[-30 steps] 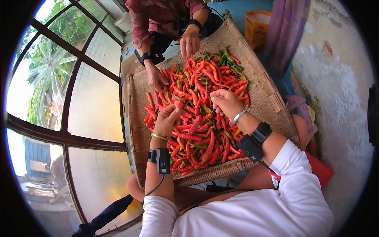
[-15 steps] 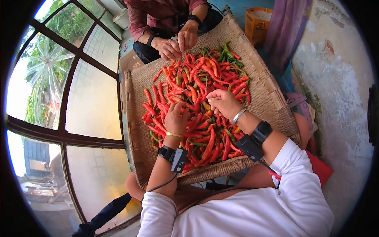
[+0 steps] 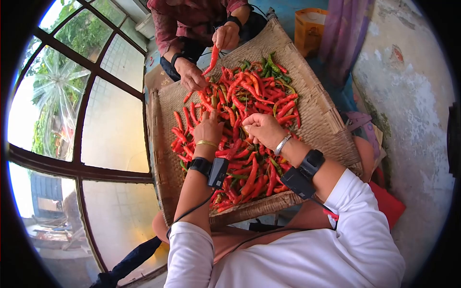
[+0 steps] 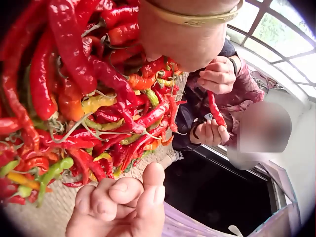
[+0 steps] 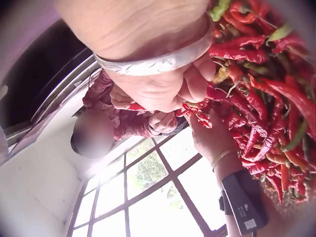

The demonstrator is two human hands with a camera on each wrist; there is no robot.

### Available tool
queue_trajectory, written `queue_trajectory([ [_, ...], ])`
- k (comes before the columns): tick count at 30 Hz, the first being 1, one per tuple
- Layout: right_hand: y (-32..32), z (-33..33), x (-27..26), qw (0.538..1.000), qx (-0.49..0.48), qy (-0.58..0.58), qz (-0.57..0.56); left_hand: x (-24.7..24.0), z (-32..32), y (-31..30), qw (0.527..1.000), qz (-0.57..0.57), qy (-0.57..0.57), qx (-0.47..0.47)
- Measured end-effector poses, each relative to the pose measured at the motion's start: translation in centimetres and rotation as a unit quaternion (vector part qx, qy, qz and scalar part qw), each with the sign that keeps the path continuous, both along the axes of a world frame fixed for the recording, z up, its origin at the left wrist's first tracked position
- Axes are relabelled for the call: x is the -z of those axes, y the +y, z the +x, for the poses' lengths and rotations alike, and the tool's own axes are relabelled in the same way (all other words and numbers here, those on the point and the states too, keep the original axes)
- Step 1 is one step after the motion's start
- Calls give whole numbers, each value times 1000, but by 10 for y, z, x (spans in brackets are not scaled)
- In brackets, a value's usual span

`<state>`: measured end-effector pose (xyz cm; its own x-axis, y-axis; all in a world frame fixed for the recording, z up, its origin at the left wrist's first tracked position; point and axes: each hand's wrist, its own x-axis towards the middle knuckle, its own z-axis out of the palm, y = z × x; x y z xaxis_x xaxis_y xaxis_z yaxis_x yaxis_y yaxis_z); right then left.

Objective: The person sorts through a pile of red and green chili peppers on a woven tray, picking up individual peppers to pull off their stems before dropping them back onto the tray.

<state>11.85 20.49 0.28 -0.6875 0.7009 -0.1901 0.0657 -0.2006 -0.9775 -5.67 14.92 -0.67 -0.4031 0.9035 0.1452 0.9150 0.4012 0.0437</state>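
A heap of chili peppers (image 3: 252, 180), mostly red with some green and orange ones, lies on a woven tray (image 3: 331, 113). My left hand (image 3: 208, 130), wearing a thin gold bracelet, reaches over the heap's left part. In the right wrist view its extended fingers lie on either side of a red chili (image 5: 203, 120) at the heap's edge. My right hand (image 3: 265, 128), with a silver bracelet, hovers above the middle of the heap. Its fingers are loosely curled, and the left wrist view shows no chili in them.
Across the tray, another person's hand (image 3: 226, 36) holds up a red chili (image 3: 213, 60), while their other hand (image 3: 190, 74) is at the heap's far left. A window (image 3: 115, 125) flanks the tray on the left. An orange bag (image 3: 309, 30) and purple curtain (image 3: 345, 36) are at the back right.
My left hand has moved forward and left across the heap and spread its fingers. My right hand has shifted slightly left. The other person's hands have drawn apart, one lifting a red chili.
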Motion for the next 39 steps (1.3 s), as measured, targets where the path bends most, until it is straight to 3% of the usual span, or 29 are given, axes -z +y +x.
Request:
queue_trajectory([
  [2, -1, 0, -1, 1000, 3, 6, 0, -4, 0, 6, 996, -82, 22, 3],
  [4, -2, 1, -4, 1000, 3, 15, 0, 4, -11, 8, 999, -28, 41, 21],
  [6, -2, 2, -8, 1000, 4, 12, 0, 9, -29, 8, 986, 45, 101, 128],
  [7, -2, 2, -9, 1000, 2, 4, 5, -11, -18, 4, 989, 129, 38, 59],
  [8, -2, 2, -9, 1000, -1, -4, 11, -19, -25, 3, 980, 186, 22, 65],
  [10, -3, 2, -10, 1000, 1, -8, 25, -31, -43, 6, 976, 213, -51, 19],
  [12, -4, 2, -12, 999, -3, -21, 25, -25, -74, 14, 924, 335, -184, -3],
  [13, -4, 1, -11, 999, -3, -20, 26, -36, -79, 17, 864, 364, -345, -41],
  [14, -4, 0, -8, 1000, -2, -19, 25, -46, -82, 19, 823, 374, -421, -74],
  [16, -3, 1, -6, 1000, -3, -18, 24, -45, -87, 20, 763, 440, -471, -51],
  [18, -3, 2, -7, 1000, -1, -17, 23, -32, -84, 15, 811, 374, -437, -107],
  [19, -3, 1, -8, 1000, -2, -16, 24, -21, -85, 9, 861, 308, -392, -100],
  [21, -3, 0, -5, 1000, -2, -14, 17, -1, -74, -5, 970, 162, -175, 55],
  [22, -4, 0, -3, 1000, -3, -16, 16, 8, -62, -13, 962, 142, -219, 78],
  [23, -5, 0, -1, 1000, -10, -16, 8, 17, -56, -19, 979, 101, -105, 142],
  [24, -5, -1, 1, 1000, -18, -15, 1, 10, -37, -26, 977, 78, -60, 190],
  [26, -6, -3, 6, 999, -26, -17, 10, 22, -30, -28, 983, 86, 18, 162],
  [30, -4, -2, 8, 999, -35, -26, 28, 13, -23, -36, 984, 79, 45, 155],
  [32, -3, -2, 5, 998, -42, -34, 28, 6, -20, -38, 974, 78, 93, 192],
  [36, -5, 0, -2, 992, -62, -90, 68, 8, -25, -49, 965, 55, 68, 246],
  [37, -5, 0, 1, 992, -62, -90, 68, 1, -18, -52, 967, 89, 9, 239],
  [39, -7, -2, 11, 967, -58, -103, 225, -14, -5, -57, 964, 122, -49, 229],
])
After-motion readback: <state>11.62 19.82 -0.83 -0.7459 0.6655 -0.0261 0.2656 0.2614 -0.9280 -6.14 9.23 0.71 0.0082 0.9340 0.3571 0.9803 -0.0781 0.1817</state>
